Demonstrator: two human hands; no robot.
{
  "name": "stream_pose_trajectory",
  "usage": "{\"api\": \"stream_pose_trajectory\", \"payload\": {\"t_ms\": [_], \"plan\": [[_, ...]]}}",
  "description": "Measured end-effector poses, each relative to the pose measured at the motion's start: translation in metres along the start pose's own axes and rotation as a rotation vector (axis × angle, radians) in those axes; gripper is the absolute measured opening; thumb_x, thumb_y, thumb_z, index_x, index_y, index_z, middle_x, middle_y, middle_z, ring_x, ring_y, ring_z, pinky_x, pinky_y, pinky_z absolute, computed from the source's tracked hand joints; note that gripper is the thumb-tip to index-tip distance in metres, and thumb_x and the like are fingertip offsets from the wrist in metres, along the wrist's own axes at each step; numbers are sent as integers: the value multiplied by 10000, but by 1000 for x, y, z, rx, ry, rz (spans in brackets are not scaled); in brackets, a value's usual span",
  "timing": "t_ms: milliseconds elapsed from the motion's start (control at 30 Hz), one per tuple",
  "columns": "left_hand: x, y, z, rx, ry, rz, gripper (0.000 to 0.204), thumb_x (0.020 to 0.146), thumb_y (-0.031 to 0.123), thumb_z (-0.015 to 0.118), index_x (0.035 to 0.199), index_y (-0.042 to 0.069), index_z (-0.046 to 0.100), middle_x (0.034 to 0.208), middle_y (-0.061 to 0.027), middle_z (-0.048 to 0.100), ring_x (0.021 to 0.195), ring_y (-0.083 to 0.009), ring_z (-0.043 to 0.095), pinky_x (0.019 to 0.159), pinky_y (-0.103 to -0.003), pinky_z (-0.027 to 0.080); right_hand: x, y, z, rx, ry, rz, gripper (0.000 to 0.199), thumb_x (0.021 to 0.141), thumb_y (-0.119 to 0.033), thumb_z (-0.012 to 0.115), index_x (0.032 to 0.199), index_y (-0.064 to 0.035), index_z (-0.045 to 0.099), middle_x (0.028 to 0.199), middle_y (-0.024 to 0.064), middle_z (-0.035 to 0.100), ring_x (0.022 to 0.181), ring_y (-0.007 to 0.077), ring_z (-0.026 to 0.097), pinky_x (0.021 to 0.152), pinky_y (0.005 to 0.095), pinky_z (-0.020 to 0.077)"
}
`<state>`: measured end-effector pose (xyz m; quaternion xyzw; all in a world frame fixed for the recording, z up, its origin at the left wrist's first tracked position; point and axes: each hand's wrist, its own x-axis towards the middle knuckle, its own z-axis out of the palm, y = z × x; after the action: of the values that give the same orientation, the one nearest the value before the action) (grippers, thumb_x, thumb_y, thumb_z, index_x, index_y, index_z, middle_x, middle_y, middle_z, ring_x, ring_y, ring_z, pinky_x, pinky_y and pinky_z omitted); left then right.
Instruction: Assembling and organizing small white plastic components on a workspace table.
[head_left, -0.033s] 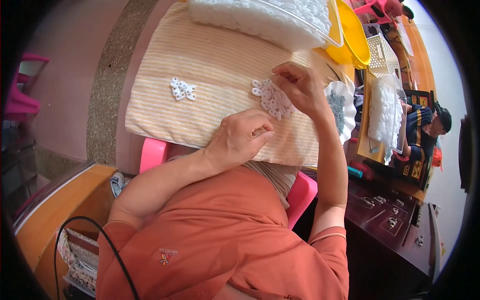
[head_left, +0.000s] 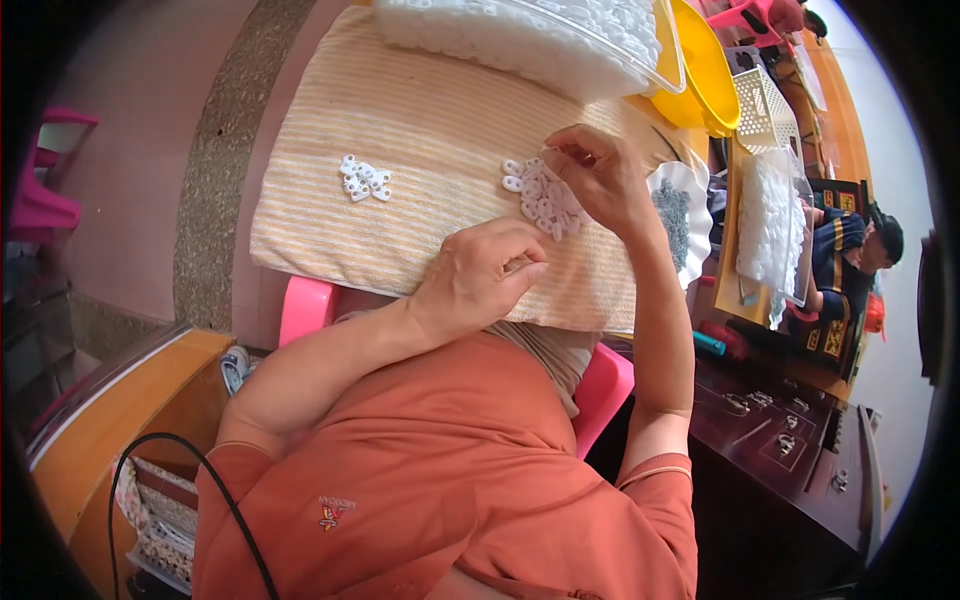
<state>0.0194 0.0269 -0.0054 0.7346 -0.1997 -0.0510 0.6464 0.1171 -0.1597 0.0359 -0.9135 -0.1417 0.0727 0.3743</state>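
My left hand [head_left: 482, 272] rests near the front edge of the striped cloth, its thumb and fingers curled together. Whatever sits in that pinch, if anything, is too small to make out. Above the right side of a pile of small white plastic pieces with holes [head_left: 545, 200], my right hand [head_left: 602, 175] is bent with fingertips pressed together; what they hold is hidden. Further left on the cloth lies a smaller cluster of white pieces [head_left: 367, 180], apart from both hands. Beside my right forearm stands a white wavy-rimmed dish [head_left: 697, 215] with small grey bits in it.
A clear bin [head_left: 520, 45] full of white pieces stands at the cloth's far edge, with a yellow basin [head_left: 712, 70] to its right. The striped cloth [head_left: 400, 110] covers the table. At right, another person [head_left: 850, 245] sits by a second bin of white pieces [head_left: 768, 225].
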Motion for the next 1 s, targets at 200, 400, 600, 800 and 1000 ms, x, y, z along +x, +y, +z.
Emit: {"api": "stream_pose_trajectory", "payload": {"t_ms": [200,400,600,800,1000], "plan": [[1,0,1,-7,12,-29,110,831,49,667,916,-17,650,1076,-147,660,829,-210,686,678,-284,564,-13,4,-3,62,100,-178,115,848,-55,692,923,30,670,781,23,668,716,62,577,645,224,476],[1,1,1,-80,3,-65,129,844,48,670,958,-11,654,1055,-126,667,828,-161,670,690,-262,552,-21,3,-3,102,104,71,115,849,-51,695,934,23,675,729,-6,641,689,49,570,631,215,474],[10,7,-8,-1066,186,-500,317,982,276,551,1124,-7,563,1004,-74,639,910,-139,622,799,-281,536,-34,-36,-1,257,-211,-31,150,824,-52,730,951,15,687,852,35,676,732,72,593,642,234,488],[7,-2,-13,-1276,201,-621,267,995,210,510,1125,-18,555,1053,-103,635,919,-157,628,831,-310,551,-10,-20,-5,37,-87,-85,201,799,-31,716,995,-5,682,958,85,661,743,166,629,642,274,494],[10,6,-19,-1165,242,-569,234,979,164,528,1126,-15,560,1071,-115,640,917,-147,626,817,-289,548,7,-20,-4,-506,-217,-158,235,807,-116,620,1029,-114,696,1016,85,647,906,318,636,765,413,509]]}}
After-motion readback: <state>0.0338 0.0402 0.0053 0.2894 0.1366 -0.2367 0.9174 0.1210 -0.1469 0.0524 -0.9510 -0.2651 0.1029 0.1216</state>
